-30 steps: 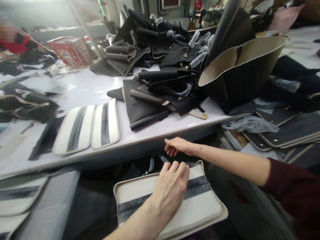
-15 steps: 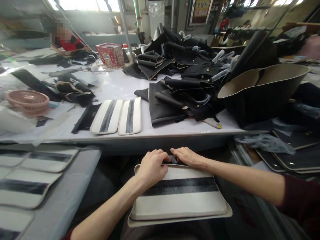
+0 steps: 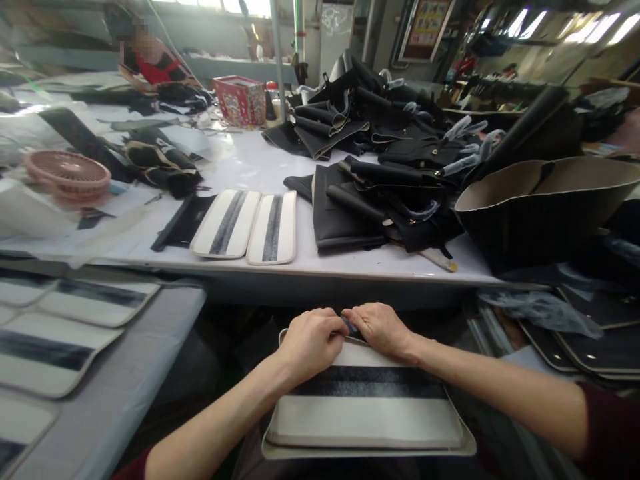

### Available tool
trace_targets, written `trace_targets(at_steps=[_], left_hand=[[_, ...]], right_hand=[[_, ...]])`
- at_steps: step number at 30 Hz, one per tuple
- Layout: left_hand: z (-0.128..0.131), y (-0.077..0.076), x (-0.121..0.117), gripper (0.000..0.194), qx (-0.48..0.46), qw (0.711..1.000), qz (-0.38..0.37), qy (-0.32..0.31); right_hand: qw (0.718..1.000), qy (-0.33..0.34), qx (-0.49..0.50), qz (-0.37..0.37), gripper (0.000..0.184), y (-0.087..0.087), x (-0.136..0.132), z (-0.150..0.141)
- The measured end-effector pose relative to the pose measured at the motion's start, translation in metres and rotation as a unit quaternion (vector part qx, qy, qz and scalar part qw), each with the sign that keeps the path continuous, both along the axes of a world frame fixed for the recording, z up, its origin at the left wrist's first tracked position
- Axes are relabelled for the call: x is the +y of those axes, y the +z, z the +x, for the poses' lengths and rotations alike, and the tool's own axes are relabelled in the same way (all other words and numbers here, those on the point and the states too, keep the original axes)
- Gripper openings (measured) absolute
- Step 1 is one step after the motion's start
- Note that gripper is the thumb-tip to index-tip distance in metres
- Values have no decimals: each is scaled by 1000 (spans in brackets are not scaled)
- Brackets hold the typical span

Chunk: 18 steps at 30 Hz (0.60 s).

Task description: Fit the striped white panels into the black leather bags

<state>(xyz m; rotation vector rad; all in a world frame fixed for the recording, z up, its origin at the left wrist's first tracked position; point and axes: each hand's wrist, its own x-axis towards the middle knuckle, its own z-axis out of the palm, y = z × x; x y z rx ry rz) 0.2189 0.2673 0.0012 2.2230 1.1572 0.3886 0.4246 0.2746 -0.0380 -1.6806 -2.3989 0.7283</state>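
A cream bag panel with a broad black stripe lies in front of me, low in the head view; it looks layered, with a wider edge showing beneath. At its far edge, my left hand is closed, thumb and fingers pinching a small dark strip with a bluish, plastic-like sheen. From the other side my right hand is closed on the same strip, its fingers curled down over the panel's far edge. The two hands nearly touch. My fingers hide most of the strip and whatever lies under it.
Ahead runs a white table bearing two striped panels, a pile of black bags and a pink fan. More striped panels lie on a side table at left. Black panels are at right. A person sits far left.
The camera view has shifted, so the table's contents appear farther right. My hands have come closer together over the strip, and the right hand has curled more over it.
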Motion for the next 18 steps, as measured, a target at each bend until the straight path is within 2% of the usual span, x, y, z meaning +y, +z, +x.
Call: trace_targets(at_steps=[4,8,11,18], left_hand=[[-26,1,9,28,-12,995,-96,26],[-47,-7,11,21,-46,976,-191,93],[-50,-16,9,20,-61,970,-201,120],[-47,-27,10,17,-107,952,-254,131]], right_hand=[[1000,5,-3,6,63,1,-2,-9],[1000,-2,-2,1,62,1,-3,-18],[1000,-11,4,-12,62,2,-3,-24],[999,-10,29,-38,66,3,1,-38]])
